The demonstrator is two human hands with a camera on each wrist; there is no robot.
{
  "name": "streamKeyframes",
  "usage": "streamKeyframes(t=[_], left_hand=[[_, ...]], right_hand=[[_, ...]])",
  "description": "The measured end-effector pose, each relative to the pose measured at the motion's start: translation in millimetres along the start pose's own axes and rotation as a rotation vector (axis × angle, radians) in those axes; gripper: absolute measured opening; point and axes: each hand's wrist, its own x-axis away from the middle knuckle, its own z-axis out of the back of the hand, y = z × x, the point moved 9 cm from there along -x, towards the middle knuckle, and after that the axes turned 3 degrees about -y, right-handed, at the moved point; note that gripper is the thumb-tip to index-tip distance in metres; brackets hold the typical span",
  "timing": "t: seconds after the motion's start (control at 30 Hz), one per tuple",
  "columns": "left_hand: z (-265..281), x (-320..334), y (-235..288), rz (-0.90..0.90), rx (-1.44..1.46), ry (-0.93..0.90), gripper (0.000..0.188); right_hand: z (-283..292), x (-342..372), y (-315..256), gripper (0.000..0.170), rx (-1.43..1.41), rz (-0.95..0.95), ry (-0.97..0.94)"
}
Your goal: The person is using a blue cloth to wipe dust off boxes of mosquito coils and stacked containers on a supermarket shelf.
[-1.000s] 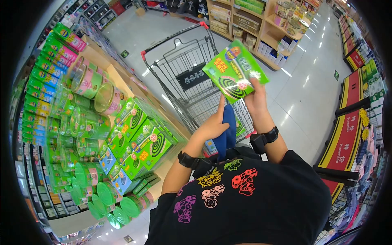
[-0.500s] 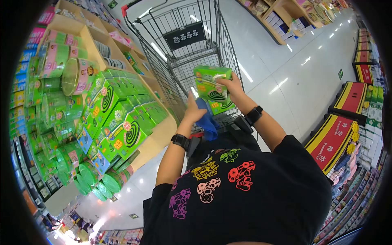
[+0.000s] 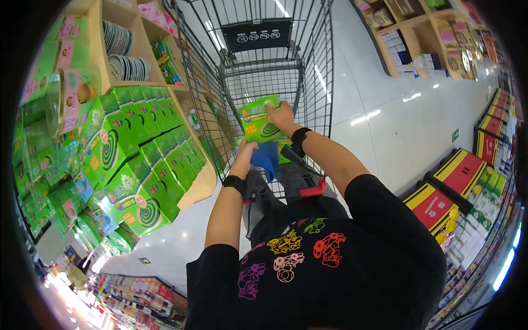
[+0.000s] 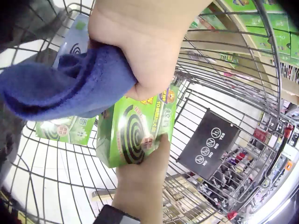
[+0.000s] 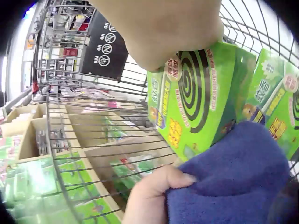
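A green mosquito coil box (image 3: 254, 125) with a black spiral on its face is tilted inside the shopping cart. My right hand (image 3: 282, 117) grips its right side from above. In my left hand (image 3: 241, 160) is a blue cloth (image 3: 266, 158), bunched and hanging down, with the thumb (image 5: 175, 178) pressed on it in the right wrist view. The left hand is close to the near end of the box. Under the held box, another green coil box (image 5: 280, 98) lies in the cart, partly covered by the cloth and arms.
Wire walls of the cart (image 3: 324, 71) surround both hands, and its red-ended handle (image 3: 312, 188) is close to the body. Stacked green coil boxes (image 3: 144, 206) fill a display at left. Wooden shelves (image 3: 421, 38) and promotion signs (image 3: 429, 206) stand across the aisle at right.
The right hand has brought the coil box down from in front of the body into the cart. The left hand has followed with the cloth, and the view has moved closer over the cart.
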Motion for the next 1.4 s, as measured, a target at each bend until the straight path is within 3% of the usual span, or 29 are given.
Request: streamKeyframes(t=[0.07, 0.17, 0.27, 0.37, 0.47, 0.6, 0.67, 0.7, 0.8, 0.87, 1.0, 1.13, 1.2, 1.3, 1.4], left_hand=[[-0.6, -13.6, 4.4, -0.013, -0.086, 0.011, 0.043], [-13.3, -39.0, 0.7, -0.029, -0.197, -0.119, 0.059], [-31.7, -39.3, -3.7, 0.103, -0.26, -0.129, 0.067], [-32.7, -57.3, -22.5, 0.106, -0.135, -0.158, 0.074], [-29.1, -66.6, -26.4, 0.076, -0.138, -0.133, 0.074], [-33.5, -65.9, -22.5, 0.079, -0.171, -0.121, 0.066], [-36.8, -65.3, -16.8, 0.079, -0.139, -0.108, 0.066], [-41.9, -69.2, -14.2, 0.079, -0.116, -0.201, 0.079], [-35.0, -68.6, -5.5, -0.022, -0.318, -0.115, 0.077], [-36.6, -66.7, -2.9, -0.06, -0.292, -0.153, 0.076], [-44.9, -68.3, 2.6, -0.194, -0.18, -0.165, 0.074], [-46.4, -76.5, 18.1, -0.4, -0.304, -0.089, 0.077], [-47.9, -78.4, 26.1, -0.424, -0.393, -0.051, 0.079], [-48.2, -95.3, 13.6, -0.175, -0.315, -0.125, 0.081], [-46.7, -92.0, 4.8, -0.063, -0.295, -0.166, 0.082]], right_hand=[[-11.6, -18.3, 33.0, 0.066, 0.042, -0.107, -0.038], [-4.3, -29.4, 60.7, 0.06, 0.161, -0.229, -0.038], [10.2, -26.7, 66.6, 0.053, 0.193, -0.283, 0.01], [15.6, -20.6, 78.4, 0.051, 0.153, -0.381, 0.022], [10.1, -28.1, 92.1, 0.049, 0.13, -0.385, 0.074], [-6.6, -35.8, 91.4, 0.046, 0.215, -0.36, -0.06], [-1.8, -38.1, 91.3, 0.046, 0.168, -0.325, 0.034], [0.9, -35.3, 89.2, 0.045, 0.135, -0.303, 0.084], [13.1, -29.7, 85.8, 0.039, 0.093, -0.247, 0.216], [20.6, -26.2, 89.2, 0.036, 0.073, -0.264, 0.302], [30.5, -17.7, 69.6, 0.031, 0.081, -0.363, 0.306], [25.5, -35.9, 74.8, 0.032, 0.001, -0.216, 0.381], [10.3, -45.1, 91.3, 0.036, 0.039, -0.278, 0.28], [1.8, -48.5, 102.1, 0.039, 0.032, -0.307, 0.253], [-4.2, -36.9, 104.9, 0.04, 0.016, -0.354, 0.211]])
